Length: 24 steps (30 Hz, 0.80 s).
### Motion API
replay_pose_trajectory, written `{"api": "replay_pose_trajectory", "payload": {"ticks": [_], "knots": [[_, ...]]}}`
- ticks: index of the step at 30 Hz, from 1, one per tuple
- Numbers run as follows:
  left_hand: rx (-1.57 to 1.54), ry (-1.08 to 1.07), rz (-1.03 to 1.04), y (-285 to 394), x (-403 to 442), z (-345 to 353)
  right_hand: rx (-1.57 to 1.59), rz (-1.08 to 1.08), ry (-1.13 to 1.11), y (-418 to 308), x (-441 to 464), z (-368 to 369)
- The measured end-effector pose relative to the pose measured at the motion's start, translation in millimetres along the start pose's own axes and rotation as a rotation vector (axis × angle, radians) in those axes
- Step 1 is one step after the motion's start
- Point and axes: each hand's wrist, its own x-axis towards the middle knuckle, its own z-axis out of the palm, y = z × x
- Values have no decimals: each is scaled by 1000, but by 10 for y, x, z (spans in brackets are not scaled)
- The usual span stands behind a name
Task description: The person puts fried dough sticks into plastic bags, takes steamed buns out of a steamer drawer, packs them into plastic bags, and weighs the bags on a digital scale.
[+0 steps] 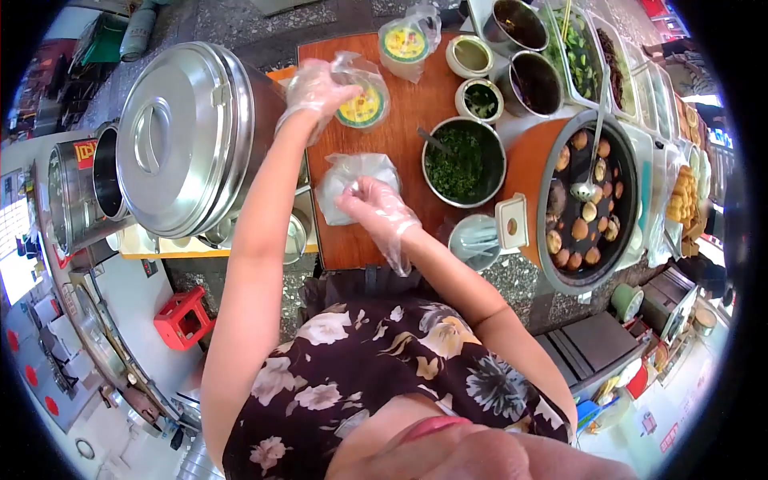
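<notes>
Yellow-labelled tub (364,107), upper centre, lettering too small to read; left hand (315,90) at its edge, grip unclear; right hand (379,210) pinching clear bag (339,176), near centre.

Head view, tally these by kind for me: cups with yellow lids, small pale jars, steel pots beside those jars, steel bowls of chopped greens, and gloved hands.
Cups with yellow lids: 2
Small pale jars: 2
Steel pots beside the jars: 2
Steel bowl of chopped greens: 1
Gloved hands: 2
Total: 9
</notes>
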Motion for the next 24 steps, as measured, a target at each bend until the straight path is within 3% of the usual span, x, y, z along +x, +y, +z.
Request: {"api": "replay_pose_trajectory", "payload": {"ticks": [1, 2, 4, 7, 8, 10, 18, 22, 24], "knots": [[-177, -219, -54, -10, 119, 36, -4, -4, -6, -97, 28, -15], [-178, -210, -56, 42, 137, -38, -50, -41, 15, -180, 77, -35], [-1176, -285, -10, 117, 141, -168, -148, -122, 58, -348, 192, -81], [-961, -243, 205, 7, 335, -315, -191, -95, -6, -774, 262, -135], [-963, -234, 199, 35, 399, -354, -235, -119, 13, -849, 324, -137], [-648, -330, 81, 128, 577, -404, -369, -159, 76, -981, 452, -179], [-675, -366, -172, 178, 1025, -566, -369, -227, 313, -1044, 1163, -477], [-591, -348, -133, 126, 1038, -568, -322, -259, 449, -981, 1273, -494], [-365, -330, -5, -13, 1124, -510, -432, -226, 484, -884, 1170, -481]]}}
